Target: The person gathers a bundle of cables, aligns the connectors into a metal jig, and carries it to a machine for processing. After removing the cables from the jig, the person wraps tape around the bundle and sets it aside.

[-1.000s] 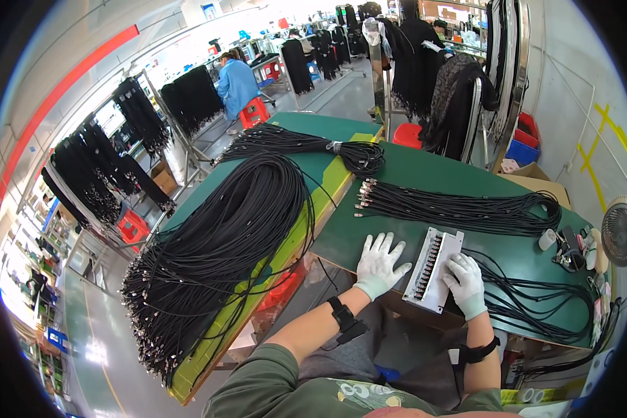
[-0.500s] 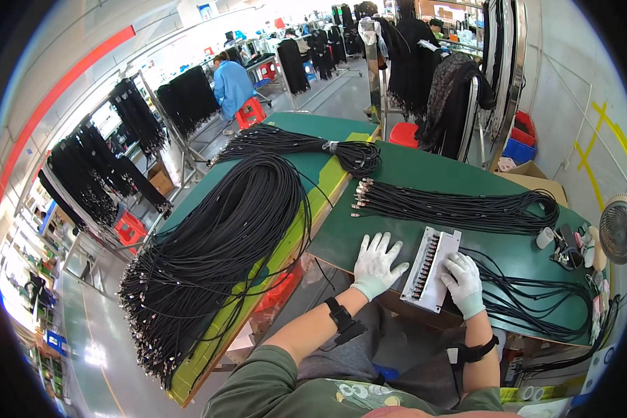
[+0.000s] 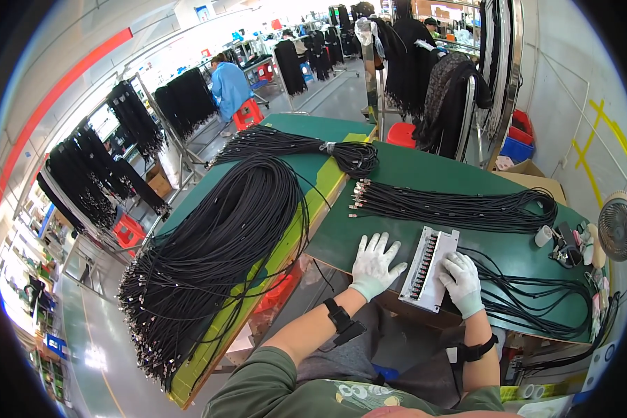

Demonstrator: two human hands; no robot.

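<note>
My left hand (image 3: 377, 267), in a white glove, lies flat on the green tabletop with its fingers spread, holding nothing. Just to its right sits a silver-white metal block (image 3: 427, 272) with a slot running along it, where a row of small connector ends shows. On the block's right side rests my right hand (image 3: 461, 282), also gloved, fingers slightly bent and apart, thumb toward the slot. Black cables (image 3: 536, 299) trail from behind that hand across the table to the right.
A bundle of black cables (image 3: 453, 205) lies beyond the block. Left of me, a large heap of cables (image 3: 223, 223) covers a yellow-edged bench (image 3: 209, 369). A small fan (image 3: 614, 230) stands at the right. Cable racks (image 3: 184, 104) and a seated person in blue (image 3: 230, 87) are farther off.
The whole view has shifted very slightly. Both hands and the metal block keep their places relative to each other.
</note>
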